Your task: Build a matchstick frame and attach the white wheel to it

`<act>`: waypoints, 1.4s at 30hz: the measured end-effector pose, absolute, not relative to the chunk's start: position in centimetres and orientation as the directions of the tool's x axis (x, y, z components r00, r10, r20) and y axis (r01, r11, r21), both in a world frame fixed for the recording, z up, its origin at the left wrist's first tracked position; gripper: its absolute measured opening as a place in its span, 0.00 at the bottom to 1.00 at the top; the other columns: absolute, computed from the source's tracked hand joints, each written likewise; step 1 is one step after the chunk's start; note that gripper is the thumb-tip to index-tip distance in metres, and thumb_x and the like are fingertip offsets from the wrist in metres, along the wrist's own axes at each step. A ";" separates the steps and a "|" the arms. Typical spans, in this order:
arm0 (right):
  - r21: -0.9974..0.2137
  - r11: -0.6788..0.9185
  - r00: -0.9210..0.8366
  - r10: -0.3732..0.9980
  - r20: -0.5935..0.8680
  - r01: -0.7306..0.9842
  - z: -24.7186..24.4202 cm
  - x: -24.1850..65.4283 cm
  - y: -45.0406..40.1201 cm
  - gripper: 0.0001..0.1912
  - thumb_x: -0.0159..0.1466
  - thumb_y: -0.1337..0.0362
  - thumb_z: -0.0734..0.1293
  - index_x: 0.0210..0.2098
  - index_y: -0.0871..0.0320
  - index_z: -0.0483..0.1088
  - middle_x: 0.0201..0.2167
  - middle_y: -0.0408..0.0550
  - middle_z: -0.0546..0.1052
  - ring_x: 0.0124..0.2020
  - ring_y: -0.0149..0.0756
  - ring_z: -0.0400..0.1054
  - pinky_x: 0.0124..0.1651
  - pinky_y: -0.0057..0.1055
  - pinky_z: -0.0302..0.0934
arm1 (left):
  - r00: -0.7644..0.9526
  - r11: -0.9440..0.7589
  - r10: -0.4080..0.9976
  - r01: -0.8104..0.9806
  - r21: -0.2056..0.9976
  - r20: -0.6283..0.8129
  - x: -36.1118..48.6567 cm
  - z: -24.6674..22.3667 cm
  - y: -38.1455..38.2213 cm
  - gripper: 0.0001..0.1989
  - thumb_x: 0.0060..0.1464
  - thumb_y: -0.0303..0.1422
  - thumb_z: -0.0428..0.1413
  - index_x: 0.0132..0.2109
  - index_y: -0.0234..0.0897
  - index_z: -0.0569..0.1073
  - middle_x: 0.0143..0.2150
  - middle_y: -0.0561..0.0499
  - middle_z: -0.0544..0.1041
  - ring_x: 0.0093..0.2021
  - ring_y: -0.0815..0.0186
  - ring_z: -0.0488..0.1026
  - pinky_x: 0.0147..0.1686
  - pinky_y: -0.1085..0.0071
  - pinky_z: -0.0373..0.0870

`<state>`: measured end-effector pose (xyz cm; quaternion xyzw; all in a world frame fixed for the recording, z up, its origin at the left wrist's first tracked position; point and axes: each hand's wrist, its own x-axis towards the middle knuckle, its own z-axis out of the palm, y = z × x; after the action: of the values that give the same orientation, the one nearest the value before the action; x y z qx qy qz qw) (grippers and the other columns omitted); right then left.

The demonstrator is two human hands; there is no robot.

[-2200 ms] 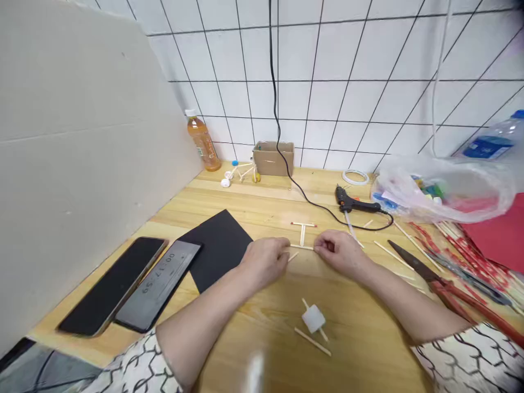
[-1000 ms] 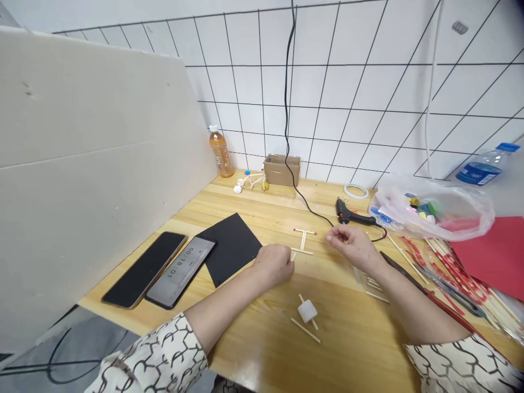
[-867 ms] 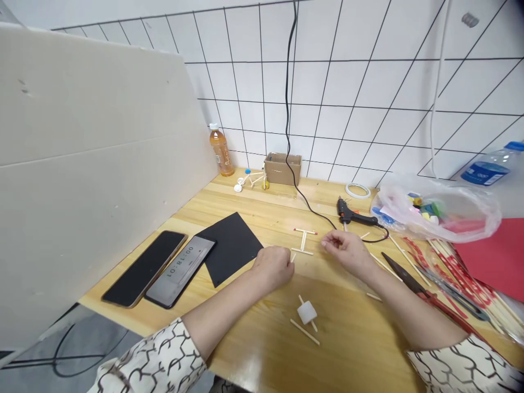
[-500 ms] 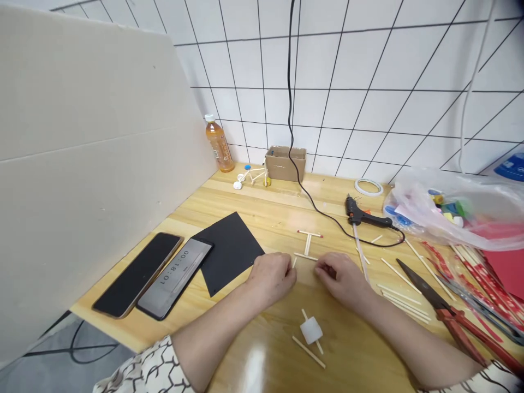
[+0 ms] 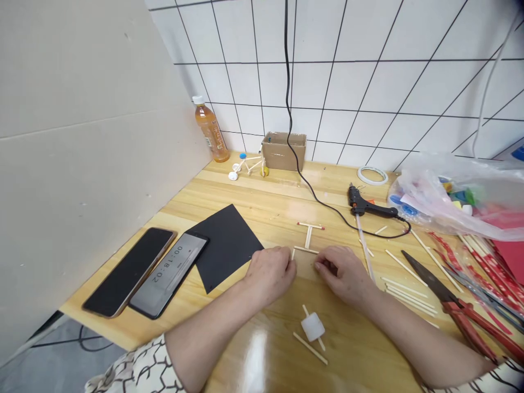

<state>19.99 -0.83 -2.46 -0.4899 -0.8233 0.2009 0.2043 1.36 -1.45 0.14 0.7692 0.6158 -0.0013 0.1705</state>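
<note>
My left hand [image 5: 272,273] is closed, with a short wooden stick [image 5: 293,254] poking up from its fingertips. At the left end of a small matchstick frame [image 5: 309,238], this stick comes close to the lower crossbar; whether they touch I cannot tell. The frame lies flat, with red-tipped ends on its upper bar. My right hand [image 5: 338,270] is curled with thumb and fingers together beside the crossbar's right end; what it pinches is hidden. Nearer me lie a white block [image 5: 313,326] with a stick through it and a loose stick [image 5: 310,348].
Left are two phones [image 5: 129,272] [image 5: 168,273] and black paper [image 5: 225,245]. On the right lie a glue gun [image 5: 368,207], red-handled scissors [image 5: 450,305], loose sticks and a plastic bag [image 5: 434,191]. Behind stand a bottle [image 5: 212,131], a stick model [image 5: 248,164] and a cardboard box [image 5: 284,152].
The camera view has shifted slightly. Both hands keep nearly the same place by the frame, and the stick in my left hand stands a little more upright. The phone timer has advanced one second.
</note>
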 end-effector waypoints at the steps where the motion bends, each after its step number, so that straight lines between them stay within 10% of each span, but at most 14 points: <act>1: -0.530 0.442 -0.437 0.888 0.144 0.724 -2.5 20.0 -0.8 0.07 0.59 0.68 0.60 0.26 0.57 0.66 0.23 0.44 0.71 0.28 0.35 0.63 0.36 0.33 0.53 | 0.245 -0.186 0.946 0.947 0.264 -0.214 1.4 0.1 -1.4 0.13 0.56 0.35 0.43 0.31 0.39 0.69 0.32 0.49 0.77 0.34 0.59 0.75 0.30 0.68 0.63; 42: -0.483 0.416 -0.344 0.909 0.235 0.770 -2.8 20.7 -0.2 0.06 0.60 0.67 0.60 0.29 0.57 0.67 0.25 0.47 0.73 0.29 0.37 0.65 0.35 0.33 0.56 | 0.302 -0.203 0.925 0.905 0.373 -0.231 0.2 0.8 -1.2 0.08 0.49 0.33 0.48 0.25 0.39 0.68 0.28 0.53 0.76 0.27 0.67 0.70 0.24 0.73 0.56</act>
<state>20.67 -0.21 -2.77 -0.5206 -0.8066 0.1452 0.2391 0.24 -1.23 0.76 0.7752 0.5903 0.0216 0.2240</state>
